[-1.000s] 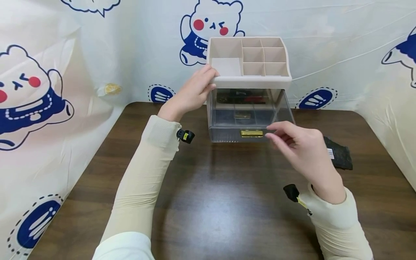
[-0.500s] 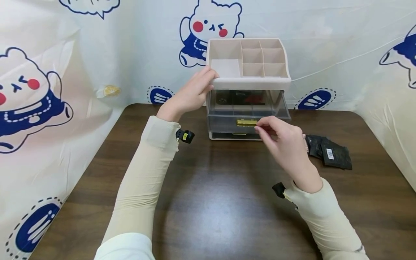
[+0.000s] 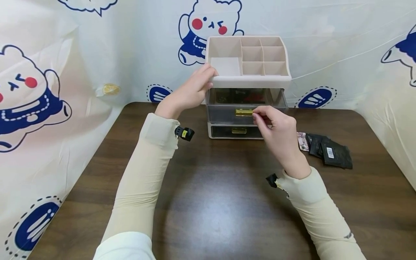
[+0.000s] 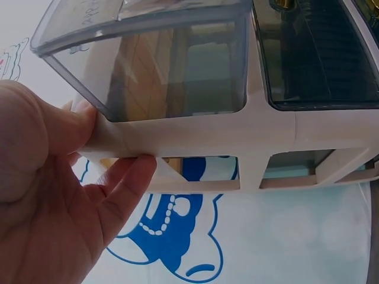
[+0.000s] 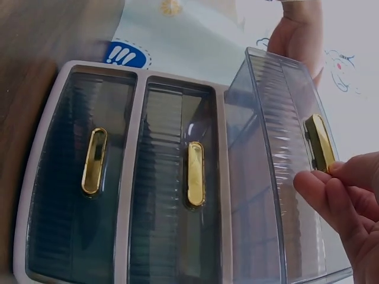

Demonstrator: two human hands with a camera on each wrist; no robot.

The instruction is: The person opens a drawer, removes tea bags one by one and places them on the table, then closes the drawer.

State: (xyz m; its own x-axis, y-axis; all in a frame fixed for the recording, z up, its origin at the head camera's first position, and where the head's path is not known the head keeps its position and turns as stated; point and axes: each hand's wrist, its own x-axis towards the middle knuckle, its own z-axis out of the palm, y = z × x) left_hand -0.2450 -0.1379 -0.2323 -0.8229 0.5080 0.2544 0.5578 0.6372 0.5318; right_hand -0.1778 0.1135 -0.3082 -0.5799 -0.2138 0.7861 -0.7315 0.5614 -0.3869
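- Head view: a beige organizer [image 3: 248, 82] stood toward one o'clock on the dark counter [image 3: 208, 202].
- The left hand [image 3: 192, 89], at its nine o'clock, had fingers clamped on its edge.
- The right hand [image 3: 277, 131], at its five o'clock, pinched the jutting top drawer's [image 3: 221, 115] gold handle [image 3: 243, 112] between its fingers.
- Black packets [image 3: 337, 156] lay at the organizer's four o'clock.

Head view looking forward-down, 2 wrist views close up, drawer unit [image 3: 248, 82] in all 3
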